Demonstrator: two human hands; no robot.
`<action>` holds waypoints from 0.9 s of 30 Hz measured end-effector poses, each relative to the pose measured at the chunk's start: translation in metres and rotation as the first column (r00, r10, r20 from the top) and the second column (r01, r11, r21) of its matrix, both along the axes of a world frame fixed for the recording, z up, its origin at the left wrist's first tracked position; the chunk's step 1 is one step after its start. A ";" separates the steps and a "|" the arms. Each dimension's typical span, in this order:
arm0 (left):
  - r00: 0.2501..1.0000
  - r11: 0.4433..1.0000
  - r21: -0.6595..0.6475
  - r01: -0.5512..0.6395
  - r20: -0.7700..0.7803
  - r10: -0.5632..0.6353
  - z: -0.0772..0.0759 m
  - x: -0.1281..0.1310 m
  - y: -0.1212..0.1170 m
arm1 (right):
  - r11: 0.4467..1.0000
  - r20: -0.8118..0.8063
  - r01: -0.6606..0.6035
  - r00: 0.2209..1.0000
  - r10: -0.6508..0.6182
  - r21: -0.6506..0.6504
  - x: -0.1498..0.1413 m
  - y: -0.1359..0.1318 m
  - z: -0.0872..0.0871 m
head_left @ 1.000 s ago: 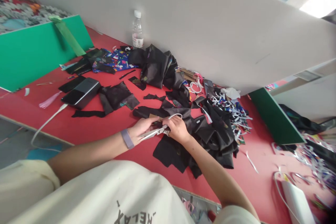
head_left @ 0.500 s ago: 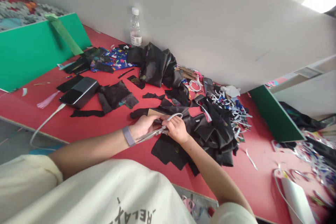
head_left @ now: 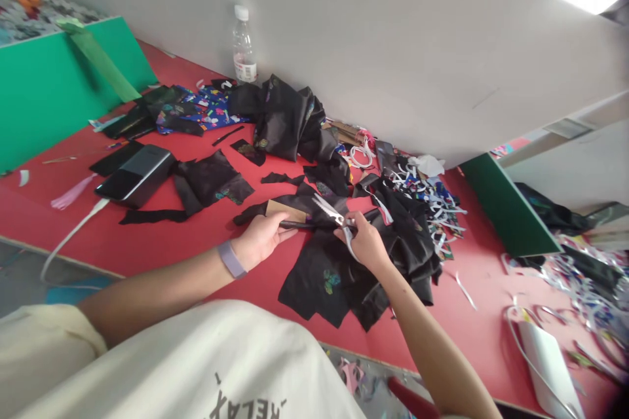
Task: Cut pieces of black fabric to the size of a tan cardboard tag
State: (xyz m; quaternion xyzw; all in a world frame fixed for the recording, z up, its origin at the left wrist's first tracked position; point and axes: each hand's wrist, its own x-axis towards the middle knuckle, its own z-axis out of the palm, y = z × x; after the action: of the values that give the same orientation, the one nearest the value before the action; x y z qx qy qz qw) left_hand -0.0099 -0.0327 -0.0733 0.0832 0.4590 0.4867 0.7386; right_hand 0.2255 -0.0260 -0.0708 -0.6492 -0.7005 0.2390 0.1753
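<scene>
My left hand [head_left: 260, 237] is closed on the edge of black fabric [head_left: 313, 275], thumb on top and fingers beneath. A tan card [head_left: 289, 211] lies against the cloth just beyond the thumb. In my right hand [head_left: 367, 241] is a pair of scissors [head_left: 328, 209] with toothed blades and white handles, the blades pointing away and to the left above the cloth. The right fingers also seem to touch the fabric's edge. A flap with a small coloured print hangs toward me onto the table.
Crumpled black cloth [head_left: 289, 121] lies at the back beside a plastic bottle [head_left: 244, 49]. A black power bank [head_left: 135, 173] with a white cable sits left on the red table [head_left: 157, 242]. White-strip scraps [head_left: 445, 209] lie right, near a green divider [head_left: 514, 206].
The scissors have swung round from pointing at my left wrist to pointing away. My hands have moved apart, the right going rightward, and more of the black flap shows.
</scene>
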 end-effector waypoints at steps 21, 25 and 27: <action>0.997 0.996 -0.076 -0.035 0.061 0.040 0.006 -0.005 -0.005 | 0.787 -0.661 -0.178 0.666 -0.345 -0.590 -0.011 -0.060 0.050; 0.994 0.995 -0.066 -0.078 0.072 0.082 0.007 -0.004 -0.002 | 0.523 -0.561 -0.300 0.689 -0.459 -0.798 -0.025 -0.081 0.036; 0.994 0.995 -0.062 -0.078 0.074 0.083 0.006 -0.005 0.000 | 0.463 -0.532 -0.319 0.712 -0.459 -0.827 -0.027 -0.087 0.030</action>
State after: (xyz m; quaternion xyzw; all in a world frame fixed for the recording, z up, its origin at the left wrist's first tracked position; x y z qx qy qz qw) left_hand -0.0153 -0.0330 -0.0674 0.0240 0.4475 0.5051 0.7376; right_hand 0.1989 -0.1132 -0.0407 -0.5308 -0.3190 0.7816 0.0745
